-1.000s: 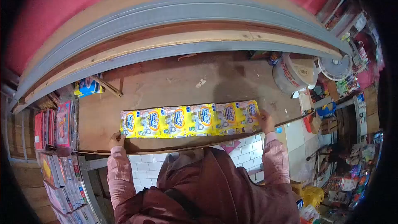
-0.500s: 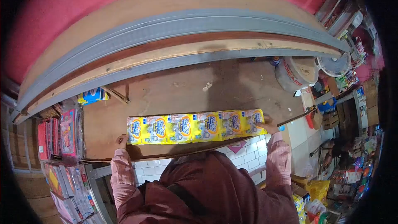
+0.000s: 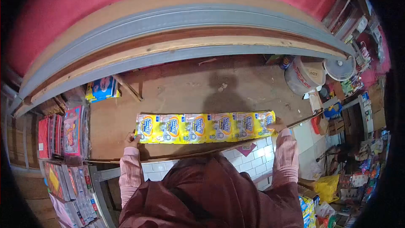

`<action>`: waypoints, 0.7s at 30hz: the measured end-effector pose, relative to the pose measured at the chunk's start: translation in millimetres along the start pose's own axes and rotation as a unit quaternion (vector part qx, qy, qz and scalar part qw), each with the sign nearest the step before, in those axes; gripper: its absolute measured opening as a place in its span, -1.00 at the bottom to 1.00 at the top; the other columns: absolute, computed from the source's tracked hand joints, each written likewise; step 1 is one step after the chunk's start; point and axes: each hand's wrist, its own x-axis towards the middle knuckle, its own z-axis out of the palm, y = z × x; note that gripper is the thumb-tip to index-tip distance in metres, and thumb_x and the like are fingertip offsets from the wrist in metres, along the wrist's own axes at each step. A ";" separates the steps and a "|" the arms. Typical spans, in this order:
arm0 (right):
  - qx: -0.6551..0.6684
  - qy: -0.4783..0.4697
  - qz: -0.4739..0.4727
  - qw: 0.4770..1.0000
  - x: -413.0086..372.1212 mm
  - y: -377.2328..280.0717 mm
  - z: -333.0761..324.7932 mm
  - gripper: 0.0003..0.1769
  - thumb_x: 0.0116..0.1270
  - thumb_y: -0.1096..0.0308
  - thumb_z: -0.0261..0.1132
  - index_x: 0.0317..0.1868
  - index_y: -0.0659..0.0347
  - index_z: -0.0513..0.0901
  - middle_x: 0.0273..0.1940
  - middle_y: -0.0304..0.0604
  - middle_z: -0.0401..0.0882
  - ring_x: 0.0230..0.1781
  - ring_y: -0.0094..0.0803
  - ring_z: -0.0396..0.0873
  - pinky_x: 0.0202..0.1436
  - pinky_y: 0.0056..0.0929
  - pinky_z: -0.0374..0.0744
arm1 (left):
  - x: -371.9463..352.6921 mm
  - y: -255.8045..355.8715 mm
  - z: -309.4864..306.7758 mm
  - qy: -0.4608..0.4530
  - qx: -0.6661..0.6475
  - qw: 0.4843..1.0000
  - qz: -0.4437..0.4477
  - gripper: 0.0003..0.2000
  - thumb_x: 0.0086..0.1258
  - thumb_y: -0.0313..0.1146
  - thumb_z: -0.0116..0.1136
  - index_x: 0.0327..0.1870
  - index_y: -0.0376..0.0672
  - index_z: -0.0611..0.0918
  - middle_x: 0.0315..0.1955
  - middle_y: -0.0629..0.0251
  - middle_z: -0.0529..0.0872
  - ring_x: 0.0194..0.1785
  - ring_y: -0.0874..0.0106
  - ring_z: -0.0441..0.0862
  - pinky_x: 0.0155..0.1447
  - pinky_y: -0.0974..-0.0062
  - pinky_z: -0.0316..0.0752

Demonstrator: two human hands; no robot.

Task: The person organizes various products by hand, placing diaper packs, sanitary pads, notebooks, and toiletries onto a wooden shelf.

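A long strip of joined yellow and silver sachets point(image 3: 206, 128) stretches sideways in front of me, just above or on the brown wooden shelf point(image 3: 177, 84). Blue lettering repeats along its several packets; it looks like "Sweety". My left hand point(image 3: 133, 138) pinches the strip's left end at the lower corner. At the opposite end, my right hand point(image 3: 278, 125) grips the right edge, its fingers partly over the last packet. The strip is pulled nearly straight between both hands.
A grey metal beam point(image 3: 185, 52) crosses above the shelf. Blue and yellow packs point(image 3: 102, 88) lie at back left, near stacked books point(image 3: 75, 131). A round white tub point(image 3: 301, 76) and a fan point(image 3: 339, 67) stand at back right. White tiles point(image 3: 253, 160) show below the shelf edge.
The sachet strip and both hands appear slightly further right in view, still held at both ends. The camera view has shifted a little, showing more of the blue and yellow packs.
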 end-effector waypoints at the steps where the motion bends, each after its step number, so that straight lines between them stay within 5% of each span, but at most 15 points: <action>1: -0.003 -0.008 0.023 1.000 -9.0 -12.5 2.4 -0.39 -0.22 0.45 0.58 -0.06 0.34 0.59 -0.18 -0.11 0.67 -0.19 -0.37 0.62 -0.06 -0.38 0.60 | -1.6 -3.1 1.0 0.006 -0.005 1.000 0.023 -0.82 0.19 -0.57 0.32 -0.43 -0.12 0.51 -0.49 0.40 0.65 -0.47 0.64 0.54 -0.39 0.64 0.46; 4: -0.030 -0.017 0.071 0.997 -35.7 -59.9 10.1 -0.24 -0.21 0.48 0.55 0.10 0.37 0.46 -0.16 -0.09 0.65 -0.20 -0.37 0.62 -0.07 -0.36 0.60 | -28.4 40.0 20.2 0.004 0.012 0.999 0.052 -0.84 0.24 -0.55 0.28 -0.39 -0.15 0.50 -0.50 0.42 0.62 -0.45 0.64 0.53 -0.33 0.64 0.46; 7: 0.013 0.024 -0.031 0.999 -39.3 -52.4 10.9 -0.24 -0.19 0.48 0.54 0.10 0.39 0.42 -0.13 -0.07 0.64 -0.20 -0.36 0.62 -0.08 -0.35 0.60 | -44.2 51.3 26.2 0.016 -0.003 0.998 0.060 -0.85 0.26 -0.51 0.27 -0.37 -0.16 0.49 -0.48 0.42 0.62 -0.41 0.67 0.50 -0.28 0.67 0.42; 8: -0.007 0.068 -0.021 0.997 -63.6 -86.3 25.6 -0.24 -0.15 0.46 0.54 0.08 0.44 0.36 -0.10 -0.04 0.62 -0.16 -0.34 0.62 -0.05 -0.34 0.59 | -52.8 63.8 31.0 0.018 0.003 0.997 0.072 -0.85 0.26 -0.50 0.28 -0.37 -0.16 0.49 -0.48 0.43 0.62 -0.41 0.68 0.48 -0.29 0.68 0.40; 10: -0.166 0.138 -0.151 0.965 -121.1 -171.0 63.5 -0.26 -0.09 0.40 0.54 0.08 0.38 0.34 -0.07 0.01 0.61 -0.14 -0.28 0.62 -0.05 -0.30 0.58 | -57.9 67.4 30.8 0.011 0.019 0.996 0.088 -0.85 0.26 -0.49 0.28 -0.33 -0.15 0.50 -0.45 0.47 0.60 -0.38 0.69 0.48 -0.25 0.68 0.40; 11: -0.230 0.165 -0.298 0.912 -130.9 -183.2 77.2 -0.22 -0.06 0.35 0.52 0.16 0.26 0.32 -0.09 0.08 0.61 -0.13 -0.17 0.64 -0.07 -0.27 0.58 | -61.0 70.8 32.6 0.014 0.010 0.996 0.093 -0.84 0.26 -0.49 0.28 -0.34 -0.14 0.49 -0.46 0.47 0.59 -0.38 0.69 0.47 -0.26 0.69 0.40; 12: -0.256 0.187 -0.338 0.886 -152.4 -212.8 103.1 -0.19 -0.03 0.27 0.49 0.24 0.10 0.29 -0.16 0.14 0.62 -0.17 0.04 0.64 -0.12 -0.16 0.59 | -68.7 77.8 37.5 0.015 0.001 0.995 0.098 -0.84 0.26 -0.50 0.28 -0.34 -0.14 0.48 -0.47 0.48 0.58 -0.39 0.69 0.47 -0.26 0.69 0.39; 13: -0.316 0.204 -0.269 0.887 -162.1 -229.8 128.6 -0.16 0.01 0.22 0.45 0.30 0.06 0.23 -0.20 0.15 0.63 -0.20 0.13 0.61 -0.19 -0.10 0.60 | -74.5 86.5 43.0 0.017 -0.008 0.994 0.104 -0.83 0.26 -0.50 0.28 -0.35 -0.13 0.48 -0.47 0.48 0.57 -0.39 0.69 0.46 -0.26 0.70 0.38; 15: -0.388 0.173 -0.221 0.878 -187.3 -268.0 190.6 -0.11 0.02 0.24 0.41 0.36 -0.02 0.16 -0.22 0.10 0.63 -0.30 0.03 0.63 -0.32 -0.15 0.61 | -81.4 100.5 50.4 0.006 -0.003 0.994 0.112 -0.83 0.26 -0.51 0.27 -0.37 -0.12 0.46 -0.48 0.50 0.55 -0.39 0.70 0.44 -0.27 0.70 0.37; 16: -0.360 0.195 -0.368 0.835 -181.3 -258.9 227.0 -0.04 -0.02 0.25 0.43 0.40 -0.04 0.12 -0.12 0.09 0.58 -0.21 0.00 0.62 -0.30 -0.15 0.63 | -83.1 103.8 52.9 -0.003 -0.005 0.993 0.114 -0.83 0.26 -0.51 0.27 -0.37 -0.12 0.46 -0.48 0.50 0.55 -0.39 0.70 0.44 -0.27 0.70 0.37; 18: -0.418 0.154 -0.415 0.793 -182.3 -250.4 299.3 -0.02 -0.02 0.23 0.43 0.42 -0.04 0.11 0.02 0.09 0.48 -0.03 0.00 0.54 -0.19 -0.11 0.63 | -87.6 111.1 64.6 -0.011 -0.030 0.992 0.125 -0.80 0.25 -0.55 0.26 -0.40 -0.13 0.44 -0.50 0.52 0.51 -0.42 0.74 0.38 -0.31 0.73 0.31; 21: -0.482 0.011 -0.317 0.817 -183.1 -221.5 354.4 0.03 -0.06 0.10 0.44 0.43 -0.02 0.10 0.13 0.07 0.39 0.15 0.04 0.40 -0.03 -0.03 0.58 | -89.0 110.0 67.1 -0.038 -0.037 0.990 0.129 -0.80 0.26 -0.56 0.25 -0.39 -0.12 0.43 -0.50 0.52 0.50 -0.39 0.73 0.40 -0.28 0.72 0.34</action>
